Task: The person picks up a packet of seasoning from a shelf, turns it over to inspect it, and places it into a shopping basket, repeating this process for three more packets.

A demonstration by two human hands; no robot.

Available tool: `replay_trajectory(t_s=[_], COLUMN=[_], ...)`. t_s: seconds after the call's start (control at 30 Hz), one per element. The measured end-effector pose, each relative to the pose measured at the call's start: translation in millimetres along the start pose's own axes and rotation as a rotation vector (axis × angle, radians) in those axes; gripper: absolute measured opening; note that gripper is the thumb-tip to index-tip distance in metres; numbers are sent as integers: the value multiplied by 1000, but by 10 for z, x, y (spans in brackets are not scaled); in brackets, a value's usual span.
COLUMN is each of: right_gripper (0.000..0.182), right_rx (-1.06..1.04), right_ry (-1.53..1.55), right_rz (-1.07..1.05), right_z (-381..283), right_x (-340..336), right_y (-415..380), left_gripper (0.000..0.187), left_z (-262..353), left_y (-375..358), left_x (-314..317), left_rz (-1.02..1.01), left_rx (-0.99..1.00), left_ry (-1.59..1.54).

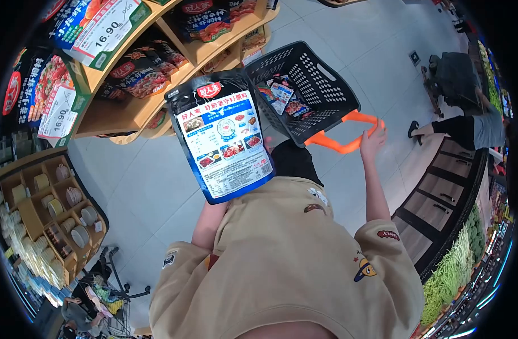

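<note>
A blue and black seasoning pouch point(222, 138), its white printed panel facing me, is held up in front of my body. My left hand point(268, 143) is behind it; a bit of the fingers shows at its right edge, and the rest is hidden. My right hand point(374, 137) is closed round the orange handle point(342, 148) of a black shopping basket point(338, 85). Several small colourful packets point(282, 96) lie at the bottom of the basket, which tilts to one side.
Wooden shelves point(143, 104) with similar pouches and price tags point(103, 34) stand at the upper left. Dishes fill a wooden rack point(24, 217) at left. Another person point(468, 129) is at far right, near dark drawers point(439, 192) under green vegetables point(453, 263). A cart point(120, 282) stands lower left.
</note>
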State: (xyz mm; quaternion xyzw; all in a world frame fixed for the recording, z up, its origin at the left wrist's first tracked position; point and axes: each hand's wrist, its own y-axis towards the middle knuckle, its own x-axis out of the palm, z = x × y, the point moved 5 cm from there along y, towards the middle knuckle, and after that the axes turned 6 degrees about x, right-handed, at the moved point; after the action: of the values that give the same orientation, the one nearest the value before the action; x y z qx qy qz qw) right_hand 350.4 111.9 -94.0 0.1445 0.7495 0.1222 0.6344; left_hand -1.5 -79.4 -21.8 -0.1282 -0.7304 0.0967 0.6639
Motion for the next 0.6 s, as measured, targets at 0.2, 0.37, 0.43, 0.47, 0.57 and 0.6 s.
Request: replay_trajectory(t_s=[0.2, 0.37, 0.43, 0.47, 0.57, 0.6], right_gripper=[68, 62, 59, 56, 47, 47], right_rx=[871, 852, 826, 785, 794, 805], right_ry=[1023, 1017, 971, 923, 952, 944], right_rz=[-280, -209, -201, -203, -174, -170], right_z=[-26, -6, 3, -16, -75, -90], right_x=[164, 118, 137, 108, 60, 54], right_y=[-10, -26, -7, 6, 4, 2], left_gripper=[54, 25, 29, 32, 40, 41], left_z=[-136, 28, 8, -31, -66, -84], left_y=[360, 734, 818, 858, 1023, 1078], left_x=[-427, -1331, -1410, -1431, -1543, -1471], left_rz=[47, 296, 398, 490, 540, 553], left_rx=[-239, -172, -180, -186, -167, -185], left_ry=[-165, 624, 533, 514, 542, 554])
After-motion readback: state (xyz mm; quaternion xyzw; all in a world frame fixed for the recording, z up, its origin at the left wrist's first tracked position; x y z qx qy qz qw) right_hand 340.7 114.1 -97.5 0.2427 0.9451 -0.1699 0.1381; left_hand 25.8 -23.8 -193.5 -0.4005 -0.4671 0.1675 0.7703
